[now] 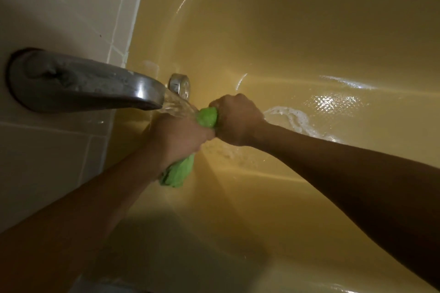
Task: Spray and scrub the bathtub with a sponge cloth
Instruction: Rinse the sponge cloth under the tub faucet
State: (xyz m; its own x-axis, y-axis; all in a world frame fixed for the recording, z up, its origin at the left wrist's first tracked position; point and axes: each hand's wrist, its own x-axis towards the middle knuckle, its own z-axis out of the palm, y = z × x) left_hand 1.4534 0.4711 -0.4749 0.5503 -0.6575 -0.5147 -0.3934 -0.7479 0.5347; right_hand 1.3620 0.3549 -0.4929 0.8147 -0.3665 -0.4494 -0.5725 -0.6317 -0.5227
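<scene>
— Pale tile (59, 2) with light grout fills your left edge, and a dull metal tub spout (95, 83) juts out of it toward the right. What's coming off its lip?

— Water (177, 102), a clear stream running from the spout's mouth straight down onto your hands. Just behind the stream sits a round chrome overflow plate (179, 84) on the tub's end wall.

— And your left hand (181, 137)?

— It's curled into a tight fist around the green sponge cloth (178, 171), right beneath the spout. The cloth's loose lower end hangs out below that fist, bunched and dangling above the tub floor.

— Where does the rest of the cloth go?

— Up and to the right. A short green stretch shows between your two fists, then it vanishes into your right hand (235, 120), which is clenched just as firmly on the upper end. Your knuckles nearly touch, and the cloth looks rolled tight between them.

— What lies to the right of your hands?

— The yellow bathtub (309, 31) basin, glossy and wet. Foamy water (292, 115) curls across the floor just past your right wrist, and bright reflections sit on the bottom farther right. Your right forearm crosses the basin from the lower right corner.
</scene>
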